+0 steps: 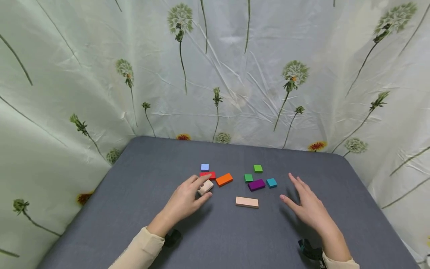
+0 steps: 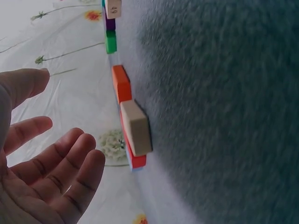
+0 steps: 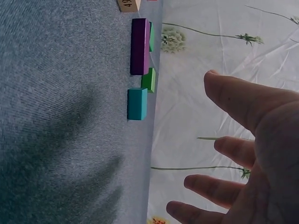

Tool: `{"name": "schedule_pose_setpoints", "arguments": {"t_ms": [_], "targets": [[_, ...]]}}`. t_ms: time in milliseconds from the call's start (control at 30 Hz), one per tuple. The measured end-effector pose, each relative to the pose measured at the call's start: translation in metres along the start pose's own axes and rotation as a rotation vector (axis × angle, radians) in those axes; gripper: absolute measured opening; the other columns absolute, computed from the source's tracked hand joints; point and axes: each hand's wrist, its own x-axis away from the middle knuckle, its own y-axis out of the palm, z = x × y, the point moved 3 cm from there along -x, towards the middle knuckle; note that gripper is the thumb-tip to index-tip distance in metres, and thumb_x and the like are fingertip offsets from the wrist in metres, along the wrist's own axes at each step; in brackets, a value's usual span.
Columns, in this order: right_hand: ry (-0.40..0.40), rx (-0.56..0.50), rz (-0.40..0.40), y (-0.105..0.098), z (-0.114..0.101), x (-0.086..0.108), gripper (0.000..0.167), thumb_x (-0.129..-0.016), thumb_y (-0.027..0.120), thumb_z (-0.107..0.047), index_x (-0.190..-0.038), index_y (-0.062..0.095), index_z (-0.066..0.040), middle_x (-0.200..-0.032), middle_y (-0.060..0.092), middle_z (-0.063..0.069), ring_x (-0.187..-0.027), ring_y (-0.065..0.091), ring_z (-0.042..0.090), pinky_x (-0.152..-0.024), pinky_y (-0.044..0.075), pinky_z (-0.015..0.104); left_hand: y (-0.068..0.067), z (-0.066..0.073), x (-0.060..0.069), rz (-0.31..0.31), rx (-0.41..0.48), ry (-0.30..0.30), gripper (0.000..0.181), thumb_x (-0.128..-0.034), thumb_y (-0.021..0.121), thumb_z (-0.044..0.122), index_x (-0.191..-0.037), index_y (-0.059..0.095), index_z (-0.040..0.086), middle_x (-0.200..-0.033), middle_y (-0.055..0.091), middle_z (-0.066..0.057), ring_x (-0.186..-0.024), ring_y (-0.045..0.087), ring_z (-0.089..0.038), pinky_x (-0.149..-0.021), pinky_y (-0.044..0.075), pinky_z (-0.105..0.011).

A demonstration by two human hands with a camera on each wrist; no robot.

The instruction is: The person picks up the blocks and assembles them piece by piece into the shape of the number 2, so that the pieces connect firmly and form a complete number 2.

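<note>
My left hand [image 1: 184, 198] hovers over the left group of blocks, its fingers extended and holding nothing. Partly hidden beneath it is a pale wooden block [image 1: 206, 188]; in the left wrist view this wooden block [image 2: 136, 128] stands apart from the fingers. Close by lie a red block [image 1: 211, 177], an orange block [image 1: 224, 179] and a light blue block [image 1: 205, 167]. To the right, my right hand [image 1: 310, 209] is spread in the air, nearest to a teal block [image 1: 271, 182]. Beside that sits a purple block [image 1: 256, 185]. Neither hand touches a block.
Two green blocks, one darker green block [image 1: 248, 178] and one brighter green block [image 1: 258, 169], lie behind the purple one. A long peach-coloured block [image 1: 246, 202] lies nearer, between the hands. The grey tabletop [image 1: 215, 239] meets a flower-printed curtain [image 1: 235, 74] at the back and sides.
</note>
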Motion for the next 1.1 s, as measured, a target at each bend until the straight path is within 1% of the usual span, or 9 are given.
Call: {"name": "schedule_pose_setpoints", "arguments": {"t_ms": [100, 167, 267, 367, 533, 733, 867, 933, 1100], "targets": [[-0.001, 0.001, 0.001, 0.001, 0.0, 0.0, 0.089, -0.104, 0.069, -0.046, -0.17, 0.024, -0.008, -0.169, 0.026, 0.038, -0.15, 0.033, 0.064, -0.106, 0.035, 0.087, 0.005, 0.001, -0.001, -0.011, 0.026, 0.014, 0.059, -0.095, 0.084, 0.026, -0.149, 0.063, 0.02, -0.106, 0.068, -0.006, -0.088, 0.069, -0.018, -0.073, 0.055, -0.03], [0.0, 0.0, 0.004, 0.002, 0.001, -0.001, 0.088, -0.104, 0.07, -0.046, -0.17, 0.025, -0.007, -0.168, 0.027, 0.038, -0.15, 0.034, 0.064, -0.106, 0.035, 0.087, 0.009, 0.002, -0.001, -0.023, 0.044, 0.018, 0.058, -0.0945, 0.085, 0.025, -0.148, 0.063, 0.019, -0.111, 0.07, -0.007, -0.094, 0.072, -0.019, -0.078, 0.059, -0.035], [-0.001, -0.002, 0.006, 0.004, 0.002, -0.001, 0.087, -0.104, 0.07, -0.045, -0.169, 0.027, -0.006, -0.167, 0.029, 0.039, -0.149, 0.035, 0.064, -0.108, 0.036, 0.085, 0.014, 0.004, -0.001, -0.046, 0.07, 0.021, 0.056, -0.0944, 0.085, 0.023, -0.145, 0.065, 0.015, -0.119, 0.071, -0.009, -0.096, 0.074, -0.02, -0.082, 0.062, -0.04], [-0.001, -0.005, 0.007, 0.005, 0.003, -0.002, 0.086, -0.104, 0.07, -0.045, -0.169, 0.028, -0.006, -0.166, 0.032, 0.039, -0.149, 0.037, 0.063, -0.109, 0.037, 0.083, 0.019, 0.006, -0.001, -0.07, 0.076, 0.024, 0.054, -0.0945, 0.085, 0.022, -0.144, 0.065, 0.013, -0.12, 0.072, -0.009, -0.097, 0.073, -0.018, -0.084, 0.063, -0.04], [-0.015, -0.024, 0.019, 0.007, 0.004, -0.001, 0.084, -0.104, 0.071, -0.042, -0.167, 0.031, -0.004, -0.163, 0.037, 0.039, -0.147, 0.041, 0.062, -0.11, 0.039, 0.081, 0.025, 0.009, -0.003, -0.102, 0.086, 0.041, 0.05, -0.0955, 0.084, 0.023, -0.141, 0.067, 0.011, -0.108, 0.071, -0.006, -0.093, 0.07, -0.015, -0.082, 0.061, -0.036], [-0.017, -0.035, 0.03, 0.009, 0.007, -0.001, 0.08, -0.104, 0.07, -0.042, -0.166, 0.035, -0.004, -0.161, 0.041, 0.037, -0.146, 0.043, 0.061, -0.11, 0.041, 0.079, 0.035, 0.011, -0.008, -0.128, 0.115, 0.059, 0.046, -0.0958, 0.083, 0.023, -0.138, 0.069, 0.012, -0.096, 0.066, -0.001, -0.086, 0.064, -0.014, -0.077, 0.056, -0.028], [-0.017, -0.038, 0.046, 0.01, 0.009, -0.002, 0.078, -0.105, 0.07, -0.041, -0.164, 0.038, -0.003, -0.159, 0.044, 0.037, -0.143, 0.047, 0.059, -0.109, 0.042, 0.078, 0.04, 0.012, -0.012, -0.149, 0.114, 0.05, 0.043, -0.0958, 0.083, 0.025, -0.135, 0.071, 0.013, -0.092, 0.064, 0.002, -0.086, 0.058, -0.01, -0.075, 0.052, -0.025], [-0.017, -0.038, 0.056, 0.011, 0.01, -0.002, 0.076, -0.105, 0.071, -0.04, -0.163, 0.039, -0.003, -0.156, 0.048, 0.036, -0.14, 0.052, 0.058, -0.107, 0.044, 0.077, 0.042, 0.013, -0.015, -0.159, 0.108, 0.045, 0.042, -0.0959, 0.083, 0.026, -0.134, 0.071, 0.013, -0.09, 0.063, 0.003, -0.087, 0.055, -0.01, -0.076, 0.051, -0.025], [0.002, -0.049, 0.053, 0.014, 0.01, -0.002, 0.071, -0.105, 0.071, -0.037, -0.161, 0.043, -0.004, -0.152, 0.054, 0.035, -0.134, 0.059, 0.056, -0.105, 0.047, 0.075, 0.045, 0.015, -0.019, -0.178, 0.104, 0.028, 0.04, -0.0955, 0.084, 0.026, -0.132, 0.072, 0.012, -0.087, 0.063, 0.005, -0.086, 0.054, -0.009, -0.075, 0.048, -0.026]]}}
